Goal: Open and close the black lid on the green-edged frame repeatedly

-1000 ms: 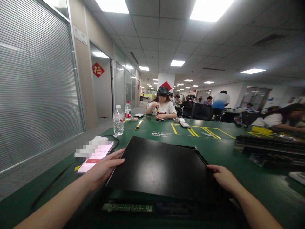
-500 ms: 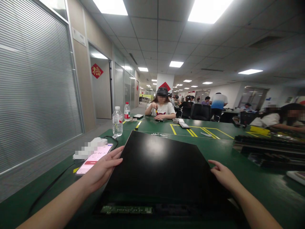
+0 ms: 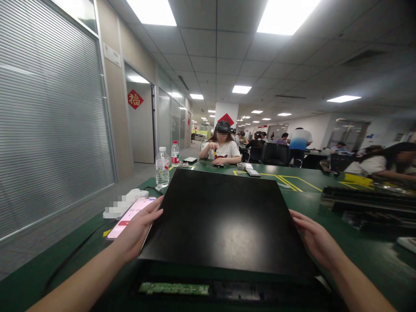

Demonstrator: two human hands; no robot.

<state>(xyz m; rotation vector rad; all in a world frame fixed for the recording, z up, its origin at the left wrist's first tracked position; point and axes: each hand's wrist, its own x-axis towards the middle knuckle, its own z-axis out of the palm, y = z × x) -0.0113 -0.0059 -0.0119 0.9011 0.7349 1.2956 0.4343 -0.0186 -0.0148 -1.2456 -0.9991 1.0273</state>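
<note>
A large glossy black panel [image 3: 224, 216] is tilted above the green table, its near edge raised over a dark strip. My left hand [image 3: 139, 227] grips the panel's left edge, fingertips on the rim. At the right edge, my right hand [image 3: 315, 236] holds the panel with its fingers against the side; its thumb is hidden. Below the near edge lies a green circuit board [image 3: 173, 289] in a black strip-like part [image 3: 247, 292].
A phone [image 3: 131, 216] lies at the left beside a white object and cable. Two bottles, one clear [image 3: 162, 167] and one red-capped [image 3: 175, 154], stand behind. A person [image 3: 222, 149] sits opposite. Dark long parts [image 3: 364, 199] and a yellow object [image 3: 357, 180] are at the right.
The panel has shifted up off the strip, and its light reflection has moved toward the near right. My right hand has closed onto the panel's right edge.
</note>
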